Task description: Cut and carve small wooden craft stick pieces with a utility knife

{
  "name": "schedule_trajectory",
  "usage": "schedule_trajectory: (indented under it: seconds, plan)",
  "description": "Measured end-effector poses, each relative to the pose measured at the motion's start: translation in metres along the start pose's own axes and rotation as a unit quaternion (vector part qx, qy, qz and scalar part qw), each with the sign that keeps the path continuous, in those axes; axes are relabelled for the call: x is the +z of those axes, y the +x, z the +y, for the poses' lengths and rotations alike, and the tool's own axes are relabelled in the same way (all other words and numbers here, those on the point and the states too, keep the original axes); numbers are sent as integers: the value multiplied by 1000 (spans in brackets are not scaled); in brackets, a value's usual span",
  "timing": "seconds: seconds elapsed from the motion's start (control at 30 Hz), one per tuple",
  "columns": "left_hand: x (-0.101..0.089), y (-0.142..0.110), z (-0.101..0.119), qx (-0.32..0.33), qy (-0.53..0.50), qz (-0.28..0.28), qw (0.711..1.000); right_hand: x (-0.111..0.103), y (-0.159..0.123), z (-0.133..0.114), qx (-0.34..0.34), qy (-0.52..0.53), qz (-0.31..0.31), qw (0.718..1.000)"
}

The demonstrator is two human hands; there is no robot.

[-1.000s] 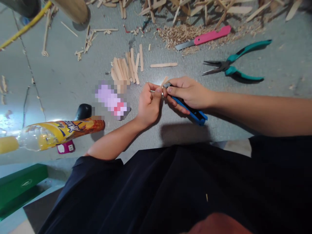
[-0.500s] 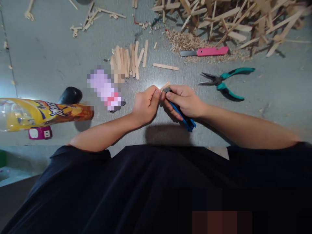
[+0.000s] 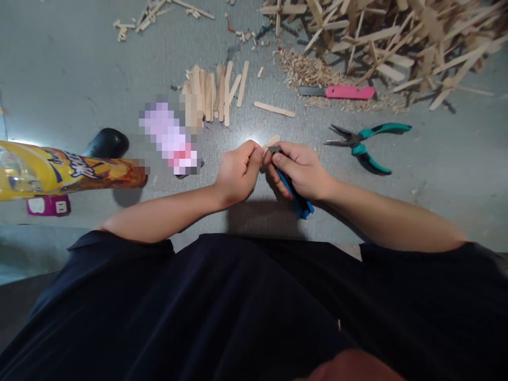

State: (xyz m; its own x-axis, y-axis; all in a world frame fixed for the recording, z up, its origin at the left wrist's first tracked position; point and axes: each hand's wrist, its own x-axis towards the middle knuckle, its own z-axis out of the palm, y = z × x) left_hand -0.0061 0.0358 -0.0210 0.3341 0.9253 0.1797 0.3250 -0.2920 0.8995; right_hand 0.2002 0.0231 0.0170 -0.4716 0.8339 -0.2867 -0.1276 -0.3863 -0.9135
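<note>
Stick [image 3: 272, 141] partly hidden, apparently by left fingers [image 3: 256, 155] — bottle [image 3: 59, 169] cut off at left — purple object [image 3: 166, 132] pixelated

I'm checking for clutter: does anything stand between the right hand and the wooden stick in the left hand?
Nothing visible but the blue tool that the right hand holds close by the wooden stick. The pliers and pink-handled knife lie well aside.

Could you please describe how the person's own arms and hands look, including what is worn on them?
The dark navy shirt has short, loose sleeves, ending near the elbows. Below them, both forearms are bare. The left hand and right hand wear no gloves, and no watch or bracelet shows. Some fingers are hidden.
</note>
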Motion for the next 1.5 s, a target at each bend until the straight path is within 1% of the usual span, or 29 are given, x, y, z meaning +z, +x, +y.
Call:
schedule_trajectory:
  seconds: [0.1, 0.2, 0.33, 0.43, 0.53, 0.63, 0.8, 0.9, 1.0, 1.1, 1.17, 1.27, 1.4, 1.5]
  plan:
    - [1, -1, 0, 13, 4, -2, 1000, 3, -2, -3, 6, -14, 13, 1000]
    - [1, -2, 2, 14, 35, -12, 999, 5, -3, -5, 15, -32, 19, 999]
    - [2, -3, 1, 28, 84, -23, 996, 5, -4, -8, 28, -42, 10, 999]
    - [3, -2, -1, 40, 92, -33, 994, 5, -4, -10, 43, -32, 1, 999]
    - [3, -1, -1, 38, 63, -35, 997, 5, -3, -13, 40, -29, -7, 999]
    - [3, 0, 1, 28, 5, -31, 999, 3, -2, -13, 28, -15, -21, 999]
    - [1, 0, 4, -11, -55, -20, 998, -2, -1, -10, 7, 20, -42, 999]
    - [1, 0, 4, -19, -83, -22, 996, -5, 0, -7, 7, 31, -46, 998]
    - [1, 0, 5, -21, -99, -20, 995, -8, 1, -2, 2, 28, -48, 998]
    - [2, -1, 7, -27, -114, -15, 993, -8, 2, 5, -31, 22, -48, 998]
    - [3, -2, 9, -30, -123, -13, 992, -8, 1, 8, -44, 9, -34, 998]
    - [2, -2, 9, -36, -124, -16, 991, -8, 0, 8, -40, -6, -26, 999]
    - [0, 2, 8, -35, -132, -33, 990, -11, 1, 4, -42, -7, -48, 998]
    - [-2, 7, 9, -40, -146, -51, 987, -14, 2, 1, -30, -5, -60, 998]
